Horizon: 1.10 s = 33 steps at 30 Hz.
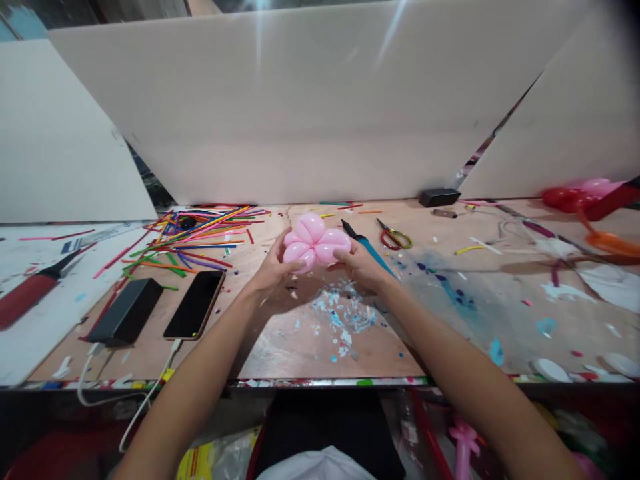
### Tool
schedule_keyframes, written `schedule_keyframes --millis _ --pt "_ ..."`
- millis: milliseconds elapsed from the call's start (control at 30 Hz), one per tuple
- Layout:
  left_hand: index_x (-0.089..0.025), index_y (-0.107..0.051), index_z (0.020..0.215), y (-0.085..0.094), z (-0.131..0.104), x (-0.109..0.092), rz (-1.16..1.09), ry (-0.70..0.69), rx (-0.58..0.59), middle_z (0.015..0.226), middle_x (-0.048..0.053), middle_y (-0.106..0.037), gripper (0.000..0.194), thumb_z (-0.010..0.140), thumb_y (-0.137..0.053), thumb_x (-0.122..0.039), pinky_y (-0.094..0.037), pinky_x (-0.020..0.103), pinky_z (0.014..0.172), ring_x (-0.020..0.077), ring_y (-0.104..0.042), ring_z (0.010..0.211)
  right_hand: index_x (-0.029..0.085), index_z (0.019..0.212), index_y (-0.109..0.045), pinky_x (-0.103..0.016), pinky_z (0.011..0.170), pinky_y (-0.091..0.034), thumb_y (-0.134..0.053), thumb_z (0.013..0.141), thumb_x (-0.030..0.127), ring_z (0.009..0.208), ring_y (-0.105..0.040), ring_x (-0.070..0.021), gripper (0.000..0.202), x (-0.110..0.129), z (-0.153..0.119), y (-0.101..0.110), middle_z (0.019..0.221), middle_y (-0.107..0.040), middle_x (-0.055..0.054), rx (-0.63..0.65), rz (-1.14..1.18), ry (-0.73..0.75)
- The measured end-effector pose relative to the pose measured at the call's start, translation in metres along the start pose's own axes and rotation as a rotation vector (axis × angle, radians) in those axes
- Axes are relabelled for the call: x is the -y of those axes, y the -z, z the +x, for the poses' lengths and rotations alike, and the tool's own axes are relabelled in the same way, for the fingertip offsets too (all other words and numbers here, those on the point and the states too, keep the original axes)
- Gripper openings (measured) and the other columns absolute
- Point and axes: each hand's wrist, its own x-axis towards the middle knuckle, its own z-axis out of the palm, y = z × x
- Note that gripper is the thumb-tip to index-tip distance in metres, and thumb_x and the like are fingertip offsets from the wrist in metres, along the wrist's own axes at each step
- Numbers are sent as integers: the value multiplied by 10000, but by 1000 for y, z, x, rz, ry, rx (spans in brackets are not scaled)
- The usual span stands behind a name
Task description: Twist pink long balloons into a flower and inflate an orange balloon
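Note:
A pink balloon flower [311,230], made of several twisted, rounded petals, is held up above the middle of the table. My left hand [278,265] grips its left side, with the thumb across a lower petal. On the right side, my right hand [359,261] holds another petal between thumb and fingers. The fingers behind the balloon are partly hidden. Just beyond my right hand lies a blue balloon pump [371,248] with a black nozzle, partly covered by the hand.
Loose uninflated balloons [215,230] lie at the back left. Nearer are a black box [127,312] and a phone [195,305] with cables. Scissors [394,237] rest right of the pump. A red pump [27,297] lies far left; white panels [300,107] stand behind.

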Motion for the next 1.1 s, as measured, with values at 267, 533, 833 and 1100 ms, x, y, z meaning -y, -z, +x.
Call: schedule_keyframes --millis 267,533,833,1100 --pt "-296 -271 1524 -1 -3 -2 -18 37 -21 1557 89 -367 1086 609 -853 -237 -521 290 937 281 -504 1300 222 1116 -657 -343 882 -514 -786 735 416 957 -650 -196 447 1 0 -4 1089 -693 -37 -71 -11 5" --pt "-266 -393 1462 1 -3 -13 -183 190 8 1417 112 -523 950 614 -821 -276 -544 224 644 183 -660 914 212 1126 -658 -315 832 -516 -799 712 369 928 -649 -190 464 2 0 2 1055 -701 -29 42 -23 26" --pt "-346 -374 1437 -11 1 16 -45 136 -241 1361 76 -571 840 716 -803 -387 -570 362 863 258 -625 1131 201 1133 -646 -370 930 -532 -774 746 472 1039 -650 -216 490 -10 3 -14 1146 -691 -63 -130 26 -12" --pt "-256 -483 1356 -16 -1 10 -183 109 -103 1265 90 -638 749 687 -810 -344 -557 370 879 243 -663 1050 208 1184 -605 -384 915 -527 -786 725 454 1038 -643 -233 550 -5 -3 -13 1153 -681 -63 -81 -90 -2"
